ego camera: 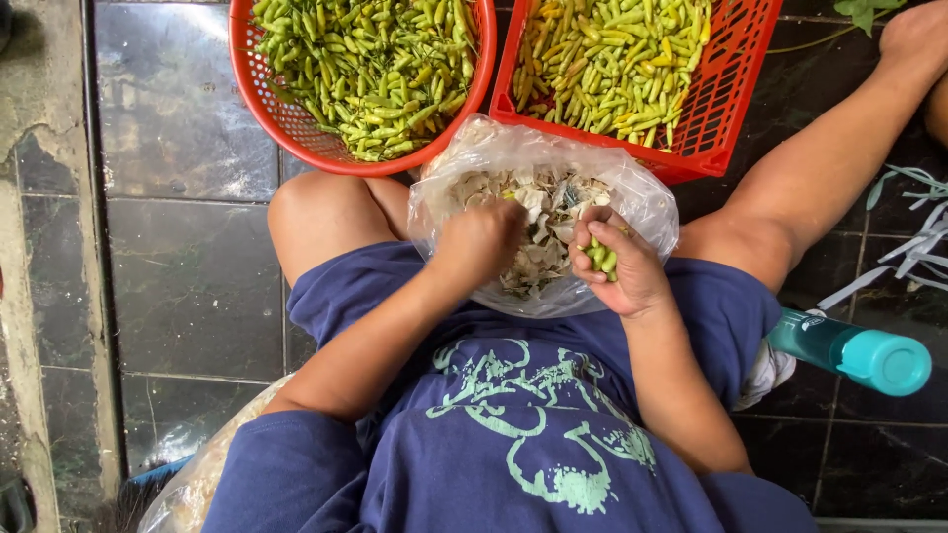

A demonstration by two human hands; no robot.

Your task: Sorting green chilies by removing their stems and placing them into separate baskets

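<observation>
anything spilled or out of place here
A teal bottle lies on its side on the tiled floor by the person's leg, and pale green strips are scattered beside it. The chilies stay inside both red baskets.

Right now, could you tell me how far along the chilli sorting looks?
Done: a clear bag on the lap holds many pale scraps. In hand: the right hand grips several green chillies; the left hand reaches into the bag. Left: the round basket and square basket remain heaped.

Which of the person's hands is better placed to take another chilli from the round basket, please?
Probably the left hand: it lies nearer the round red basket, while the right hand already holds green chillies.
</observation>
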